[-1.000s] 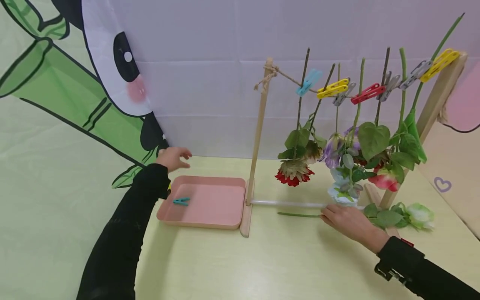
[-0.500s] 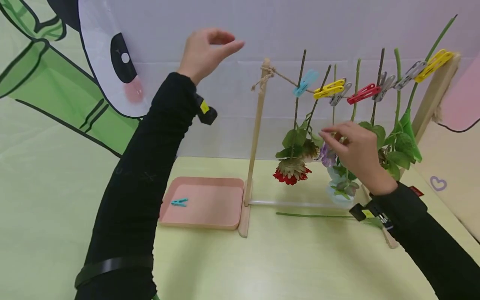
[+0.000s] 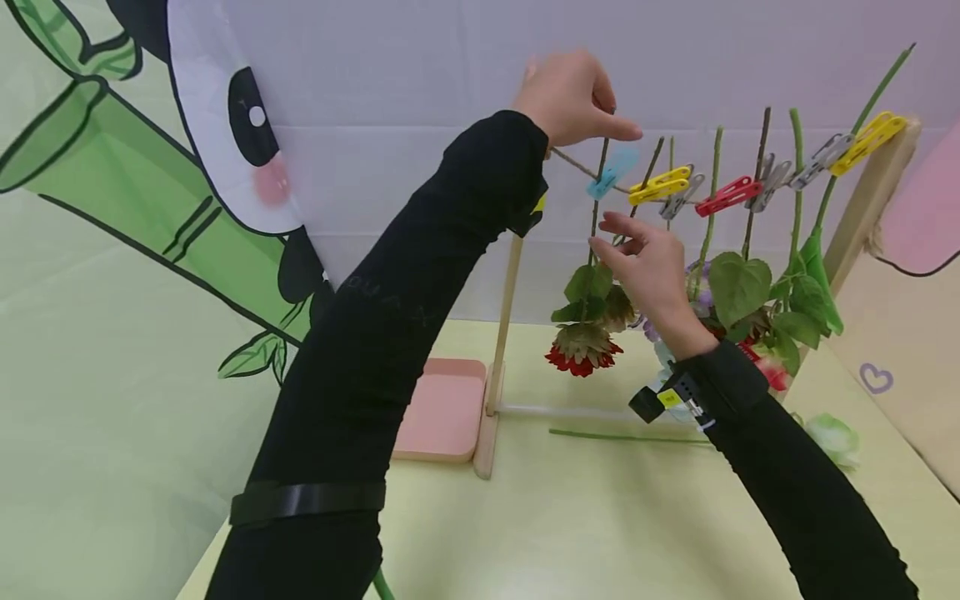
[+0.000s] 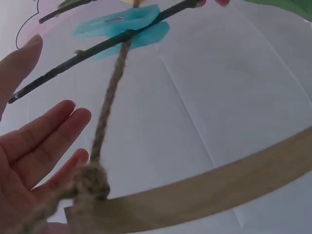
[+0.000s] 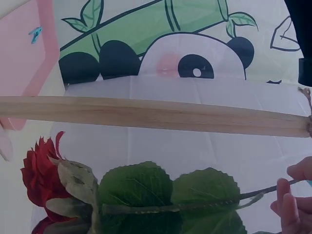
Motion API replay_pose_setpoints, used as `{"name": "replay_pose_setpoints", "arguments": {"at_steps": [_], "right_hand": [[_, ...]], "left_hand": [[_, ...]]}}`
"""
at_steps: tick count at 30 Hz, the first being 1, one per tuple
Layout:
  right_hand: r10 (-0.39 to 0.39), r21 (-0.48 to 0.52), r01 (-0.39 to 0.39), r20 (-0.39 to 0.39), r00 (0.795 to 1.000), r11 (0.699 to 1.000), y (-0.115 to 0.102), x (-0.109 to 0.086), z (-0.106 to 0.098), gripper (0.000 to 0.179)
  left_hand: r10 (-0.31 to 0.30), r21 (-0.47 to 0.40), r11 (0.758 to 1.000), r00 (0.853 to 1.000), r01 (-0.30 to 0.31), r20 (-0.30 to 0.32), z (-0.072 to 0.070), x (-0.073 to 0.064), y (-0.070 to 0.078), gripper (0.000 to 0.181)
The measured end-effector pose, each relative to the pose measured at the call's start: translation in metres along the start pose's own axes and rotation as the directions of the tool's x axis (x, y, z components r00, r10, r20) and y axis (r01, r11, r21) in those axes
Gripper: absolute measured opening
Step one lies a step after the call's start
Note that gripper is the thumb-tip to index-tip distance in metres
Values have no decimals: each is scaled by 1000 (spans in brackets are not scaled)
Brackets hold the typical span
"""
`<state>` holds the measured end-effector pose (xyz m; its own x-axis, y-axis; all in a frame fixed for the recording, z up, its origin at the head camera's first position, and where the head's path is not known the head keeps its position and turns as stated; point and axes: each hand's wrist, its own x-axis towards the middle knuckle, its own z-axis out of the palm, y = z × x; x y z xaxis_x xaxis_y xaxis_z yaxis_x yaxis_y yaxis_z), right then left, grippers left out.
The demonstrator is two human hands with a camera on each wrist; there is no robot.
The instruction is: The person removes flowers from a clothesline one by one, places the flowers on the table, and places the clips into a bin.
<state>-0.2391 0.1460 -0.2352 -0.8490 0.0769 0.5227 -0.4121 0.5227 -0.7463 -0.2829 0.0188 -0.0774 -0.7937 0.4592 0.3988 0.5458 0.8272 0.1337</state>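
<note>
A red artificial flower [image 3: 583, 354] hangs head down from the twine [image 4: 109, 102], its dark stem clipped by a light blue clothespin [image 3: 613, 172]. My left hand [image 3: 573, 100] is above that clothespin; in the left wrist view its thumb and fingers are spread on either side of the stem's upper end, apart from it. My right hand [image 3: 645, 267] is lower, beside the stem. In the right wrist view its thumb and fingertips [image 5: 284, 195] lie around the stem, with a gap between them; whether they touch it is unclear.
More flowers hang to the right under yellow [image 3: 660, 185], grey and red clothespins [image 3: 727, 196] on the wooden rack [image 3: 504, 321]. A pale flower [image 3: 832, 439] with a green stem lies on the table. The pink tray [image 3: 442, 412], partly behind my left sleeve, holds a teal clothespin [image 5: 35, 34].
My left hand has risen from beside the tray and moved right to the blue clothespin. The right hand has left the lying flower's stem, going up and left to the red flower's stem.
</note>
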Motion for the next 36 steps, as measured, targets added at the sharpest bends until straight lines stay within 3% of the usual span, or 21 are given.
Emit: {"name": "replay_pose_setpoints", "arguments": {"at_steps": [3,6,11,18,23,36], "right_hand": [[25,2,-25,6,1000,1000,4,1,1,42],[44,6,-44,-8,999,999,7,1,2,40],[39,29,-38,-36,999,999,7,1,5,35],[46,72,-40,-82,996,997,5,2,9,31],[56,132,-43,-94,994,990,4,2,11,29],[51,237,-34,-70,996,971,5,-4,10,32]], "left_hand": [[52,15,999,998,-53,28,6,4,3,41],[82,-29,996,995,-81,56,11,7,6,40],[70,-99,993,993,-60,95,15,9,10,39],[47,-54,998,985,-38,168,17,11,13,41],[23,-14,1000,983,-20,180,16,10,13,41],[5,-81,997,978,12,207,12,5,12,40]]}}
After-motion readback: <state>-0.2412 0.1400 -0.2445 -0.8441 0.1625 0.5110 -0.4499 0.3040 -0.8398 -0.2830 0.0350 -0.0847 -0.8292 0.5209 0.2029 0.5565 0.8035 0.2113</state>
